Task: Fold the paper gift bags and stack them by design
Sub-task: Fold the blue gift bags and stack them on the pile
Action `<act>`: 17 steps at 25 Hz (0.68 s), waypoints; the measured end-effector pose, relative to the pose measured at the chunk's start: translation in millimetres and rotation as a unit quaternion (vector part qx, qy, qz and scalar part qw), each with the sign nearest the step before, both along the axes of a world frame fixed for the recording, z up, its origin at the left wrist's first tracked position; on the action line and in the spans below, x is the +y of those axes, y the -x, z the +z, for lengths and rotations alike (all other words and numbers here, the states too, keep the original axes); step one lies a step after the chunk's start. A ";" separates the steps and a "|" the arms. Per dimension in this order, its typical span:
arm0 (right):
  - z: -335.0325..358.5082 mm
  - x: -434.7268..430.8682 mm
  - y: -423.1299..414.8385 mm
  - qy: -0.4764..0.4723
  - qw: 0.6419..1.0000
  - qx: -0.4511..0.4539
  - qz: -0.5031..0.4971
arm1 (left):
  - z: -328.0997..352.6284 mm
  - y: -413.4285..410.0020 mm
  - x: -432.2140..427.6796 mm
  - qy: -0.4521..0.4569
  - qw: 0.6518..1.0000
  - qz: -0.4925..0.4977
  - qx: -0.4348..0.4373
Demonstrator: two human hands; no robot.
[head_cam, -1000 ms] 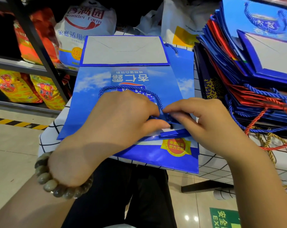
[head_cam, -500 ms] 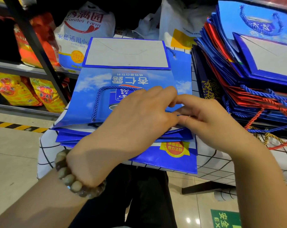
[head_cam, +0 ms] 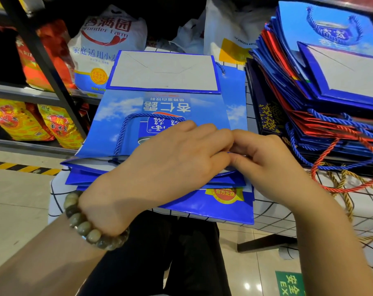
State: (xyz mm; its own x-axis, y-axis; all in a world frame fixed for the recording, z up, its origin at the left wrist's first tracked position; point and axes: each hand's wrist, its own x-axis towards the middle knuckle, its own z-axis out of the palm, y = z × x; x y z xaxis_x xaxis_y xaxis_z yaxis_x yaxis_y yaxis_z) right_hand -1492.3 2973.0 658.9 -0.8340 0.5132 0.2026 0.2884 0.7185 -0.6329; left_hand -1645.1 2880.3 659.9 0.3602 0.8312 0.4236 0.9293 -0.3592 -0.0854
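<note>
Head view: lying flat atop other blue bags on checked tablecloth, blue gift bag, near edge pinched by left hand; right hand curled alongside, grasp hidden, cannot tell; red-and-blue bag pile at right

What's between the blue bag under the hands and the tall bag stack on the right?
Head view: a strip of checked cloth next to the blue bag, then a dark navy bag with gold print beside the stack.
</note>
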 end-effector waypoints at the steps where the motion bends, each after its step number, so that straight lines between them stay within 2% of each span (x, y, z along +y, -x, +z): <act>1: -0.5 -1.3 -0.4 -0.006 1.000 0.002 0.002 | -5.2 2.4 -1.2 -0.034 0.999 -0.012 0.024; 3: 0.0 -3.4 -0.1 -0.016 1.000 0.001 0.003 | 0.8 -0.5 -3.2 -0.043 0.999 -0.014 -0.003; 6: 2.4 -1.3 1.1 -0.020 1.000 0.007 -0.004 | 11.5 -18.5 -2.9 -0.001 0.983 -0.020 -0.184; 7: 2.5 0.3 0.8 -0.020 1.000 0.006 -0.008 | 13.6 -19.2 -1.5 0.000 0.977 -0.013 -0.213; 9: -1.5 0.3 0.0 -0.025 1.000 -0.004 -0.014 | 17.9 -8.5 -5.0 0.039 0.981 0.041 -0.186; 11: -4.9 0.8 -2.0 -0.009 0.999 0.006 -0.035 | 16.0 10.2 -7.2 0.028 0.992 0.027 -0.117; 12: -6.9 0.1 -3.1 0.010 0.999 0.017 -0.042 | 15.2 15.4 -10.4 0.046 0.992 0.016 -0.115; 15: -8.9 -2.1 -4.6 0.044 0.997 0.046 -0.048 | 13.1 13.9 -12.9 0.120 0.974 0.035 -0.190; 17: -8.4 -3.9 -4.9 0.058 0.995 0.060 -0.050 | 9.2 10.5 -8.5 0.133 0.968 0.063 -0.204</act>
